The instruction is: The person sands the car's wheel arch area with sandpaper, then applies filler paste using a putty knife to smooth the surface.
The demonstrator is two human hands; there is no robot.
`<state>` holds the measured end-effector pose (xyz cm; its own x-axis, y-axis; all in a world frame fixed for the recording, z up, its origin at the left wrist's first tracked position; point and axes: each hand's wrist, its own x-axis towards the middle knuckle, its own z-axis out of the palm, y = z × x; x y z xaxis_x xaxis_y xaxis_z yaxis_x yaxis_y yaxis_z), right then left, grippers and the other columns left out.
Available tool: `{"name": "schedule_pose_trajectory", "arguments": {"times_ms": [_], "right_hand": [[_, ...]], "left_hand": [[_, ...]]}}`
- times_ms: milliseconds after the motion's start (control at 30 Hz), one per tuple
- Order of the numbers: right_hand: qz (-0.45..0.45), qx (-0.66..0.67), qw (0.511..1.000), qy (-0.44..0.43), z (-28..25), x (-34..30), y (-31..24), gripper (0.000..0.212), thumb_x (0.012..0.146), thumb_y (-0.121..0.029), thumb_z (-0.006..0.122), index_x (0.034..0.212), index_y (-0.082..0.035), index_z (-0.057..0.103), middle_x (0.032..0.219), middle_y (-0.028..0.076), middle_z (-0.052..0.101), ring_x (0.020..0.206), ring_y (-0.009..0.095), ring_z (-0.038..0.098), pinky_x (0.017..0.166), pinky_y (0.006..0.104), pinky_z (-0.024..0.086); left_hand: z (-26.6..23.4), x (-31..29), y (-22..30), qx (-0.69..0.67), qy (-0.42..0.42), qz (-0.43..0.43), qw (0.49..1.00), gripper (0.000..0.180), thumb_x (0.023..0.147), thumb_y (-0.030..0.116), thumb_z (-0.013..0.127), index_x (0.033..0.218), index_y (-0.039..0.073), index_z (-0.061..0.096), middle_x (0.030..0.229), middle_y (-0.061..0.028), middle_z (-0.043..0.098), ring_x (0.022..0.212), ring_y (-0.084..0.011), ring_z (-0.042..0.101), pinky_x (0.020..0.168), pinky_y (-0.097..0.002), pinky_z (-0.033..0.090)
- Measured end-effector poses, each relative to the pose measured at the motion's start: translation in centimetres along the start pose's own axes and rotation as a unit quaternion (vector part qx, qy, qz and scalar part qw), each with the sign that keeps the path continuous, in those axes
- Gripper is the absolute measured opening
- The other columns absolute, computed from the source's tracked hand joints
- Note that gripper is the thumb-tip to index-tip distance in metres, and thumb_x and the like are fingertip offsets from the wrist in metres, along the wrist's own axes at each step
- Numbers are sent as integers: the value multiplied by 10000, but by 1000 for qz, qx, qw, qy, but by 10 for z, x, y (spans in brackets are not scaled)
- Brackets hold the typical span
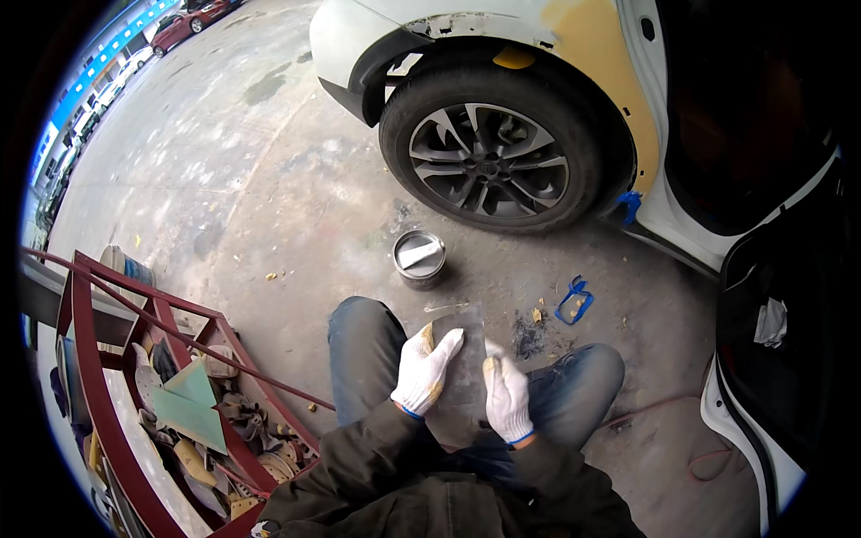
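Observation:
In front of my knees, my left hand, in a white knit glove, grips a flat grey plate with the thumb laid over its face. A smear of pale yellowish paste shows near its far edge. My right hand, also gloved, is closed at the plate's right side. A thin pale strip runs up from its fingers along that side; whether it is a separate blade or the plate's edge I cannot tell. Yellowish stains mark both gloves. Beyond the plate stands a round can with a white flat piece across its top.
Ahead is a white car's wheel, under a panel with a yellowish filler patch. An open car door stands at right. Blue tape lies on the concrete. A dark red metal rack holding sanding scraps and a hose flank my left.

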<state>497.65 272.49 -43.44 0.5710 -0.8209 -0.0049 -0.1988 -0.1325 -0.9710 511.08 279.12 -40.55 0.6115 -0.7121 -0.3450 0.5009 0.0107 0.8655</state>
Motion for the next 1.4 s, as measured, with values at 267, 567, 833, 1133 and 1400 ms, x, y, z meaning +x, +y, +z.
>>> {"name": "schedule_pose_trajectory", "arguments": {"times_ms": [267,567,833,1133,1400], "right_hand": [[-239,-404,882,-46,-30,67,-5,177,893,-163,607,1016,-69,695,836,107,648,795,277,650,648,407,502],[184,18,983,-16,-25,135,47,304,1015,-204,536,1015,84,632,905,142,676,822,221,608,755,368,477],[361,-3,891,-276,-32,108,-44,413,995,-258,575,1199,100,592,1162,176,630,1067,251,554,956,373,433],[227,23,938,-261,9,173,-336,324,1028,-229,513,1071,58,656,1041,202,674,895,254,611,809,373,492],[-6,-143,871,-470,101,173,-455,332,1018,-219,491,817,38,549,691,124,520,660,186,431,614,406,386]], "left_hand": [[-10,53,-25,38,25,-68,997,239,1025,202,550,1033,-17,645,884,45,610,807,-37,513,708,-216,439],[0,94,-12,168,-229,-160,945,403,1018,366,545,1123,-10,644,992,-133,688,917,-215,623,853,-355,496],[-16,115,26,246,116,-125,954,457,1015,413,478,1132,-6,616,1080,-241,666,1013,-396,629,871,-449,474],[19,25,255,279,127,-74,949,538,988,472,461,909,-16,672,874,-265,666,856,-451,646,770,-512,489],[-2,-49,350,323,299,-63,896,326,946,286,534,898,2,687,855,-213,699,804,-353,698,723,-434,539]]}}
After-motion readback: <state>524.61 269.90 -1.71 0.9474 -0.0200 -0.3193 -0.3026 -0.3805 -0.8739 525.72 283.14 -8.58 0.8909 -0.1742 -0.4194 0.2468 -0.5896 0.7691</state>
